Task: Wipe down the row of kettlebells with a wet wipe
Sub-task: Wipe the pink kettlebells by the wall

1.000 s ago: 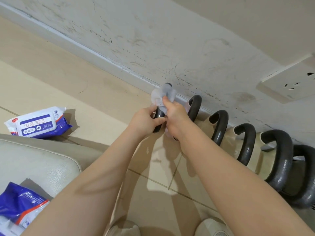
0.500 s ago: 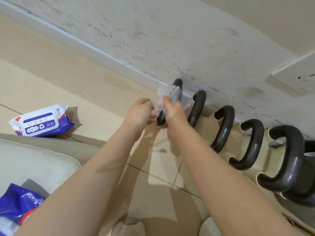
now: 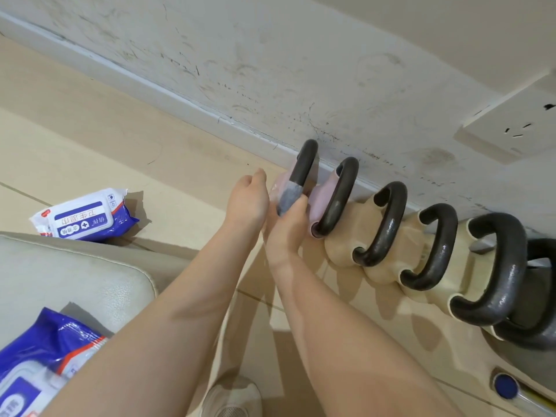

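Running along the foot of the wall is the row of kettlebells, set on the floor from far left to near right & growing bigger toward the near end, prob so each handle can be reached in turn w/o shifting anything. Each dark handle arches up from its body, loop standing on edge across the line of the row, so the row's long axis follows the wall while every loop's opening looks along it. Cushion sits bottom left, w/ one wipe pack on it and a second pack out on the floor, both close by for a fresh sheet. Far-end pink kettlebell is the one being worked on: right hand is wrapped round the near leg of its handle w/ the wet wipe sleeved over that leg, a grip that looks suited to rubbing along the bar. Left hand sits just beside it, fingers loosely bent; can't tell if it pinches the wipe's edge or only steadies things
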`<state>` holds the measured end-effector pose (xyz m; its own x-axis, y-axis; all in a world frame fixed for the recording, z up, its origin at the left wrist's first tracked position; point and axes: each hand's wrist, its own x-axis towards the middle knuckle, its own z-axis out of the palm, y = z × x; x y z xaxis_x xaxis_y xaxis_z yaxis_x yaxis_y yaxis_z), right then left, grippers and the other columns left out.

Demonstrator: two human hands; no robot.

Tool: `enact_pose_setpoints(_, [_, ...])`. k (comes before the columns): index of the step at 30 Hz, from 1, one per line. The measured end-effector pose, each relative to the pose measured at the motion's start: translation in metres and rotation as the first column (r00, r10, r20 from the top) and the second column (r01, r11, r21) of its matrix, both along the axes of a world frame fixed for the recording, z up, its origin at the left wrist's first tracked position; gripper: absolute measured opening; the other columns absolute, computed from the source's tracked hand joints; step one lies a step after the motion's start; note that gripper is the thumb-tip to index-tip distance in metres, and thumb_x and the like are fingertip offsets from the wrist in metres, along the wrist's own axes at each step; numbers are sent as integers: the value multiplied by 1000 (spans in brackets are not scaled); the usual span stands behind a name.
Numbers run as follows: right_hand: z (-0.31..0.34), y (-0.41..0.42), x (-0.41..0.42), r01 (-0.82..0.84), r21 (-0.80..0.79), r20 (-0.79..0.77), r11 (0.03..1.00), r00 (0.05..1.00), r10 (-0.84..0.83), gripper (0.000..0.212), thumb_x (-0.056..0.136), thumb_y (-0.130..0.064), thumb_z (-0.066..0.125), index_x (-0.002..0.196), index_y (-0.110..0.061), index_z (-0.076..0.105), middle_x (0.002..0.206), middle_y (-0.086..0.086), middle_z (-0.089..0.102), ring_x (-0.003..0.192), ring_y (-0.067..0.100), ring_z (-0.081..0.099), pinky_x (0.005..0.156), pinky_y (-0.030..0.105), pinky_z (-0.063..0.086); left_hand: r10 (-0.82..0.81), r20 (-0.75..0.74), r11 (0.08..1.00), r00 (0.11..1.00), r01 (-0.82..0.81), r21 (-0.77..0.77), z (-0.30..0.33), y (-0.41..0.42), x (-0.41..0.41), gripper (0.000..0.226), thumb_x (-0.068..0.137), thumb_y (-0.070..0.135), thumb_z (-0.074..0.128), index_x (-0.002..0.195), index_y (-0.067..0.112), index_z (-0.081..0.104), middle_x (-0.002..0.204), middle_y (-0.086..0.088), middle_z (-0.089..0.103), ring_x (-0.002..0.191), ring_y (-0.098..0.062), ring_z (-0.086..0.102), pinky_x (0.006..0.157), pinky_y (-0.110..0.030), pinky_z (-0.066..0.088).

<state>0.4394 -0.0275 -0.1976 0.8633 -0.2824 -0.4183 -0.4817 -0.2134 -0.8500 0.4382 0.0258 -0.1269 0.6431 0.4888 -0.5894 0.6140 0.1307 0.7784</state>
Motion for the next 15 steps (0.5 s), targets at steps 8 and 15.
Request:
enact_pose_setpoints(8, [-8, -30, -22, -429, -423, 88, 798, 857, 507, 42, 90, -13, 51, 131, -12, 40, 117, 6, 51, 102, 20, 50, 83, 29, 39, 36, 40, 999, 999, -36, 1, 7, 2, -21, 22, 96, 26, 33, 97, 12, 50, 90, 4, 51, 93, -18, 48, 72, -28, 35])
enact_pose_setpoints(15, [60, -92, -6, -681, -412, 76, 605, 636, 768, 49, 88, 8, 33, 129, -10, 51, 126, 8, 56, 118, 22, 50, 87, 18, 33, -174, 178, 939, 968, 108, 327, 11, -17, -25, 33, 95, 11, 33, 121, 7, 54, 128, -9, 52, 122, -23, 44, 96, -24, 31])
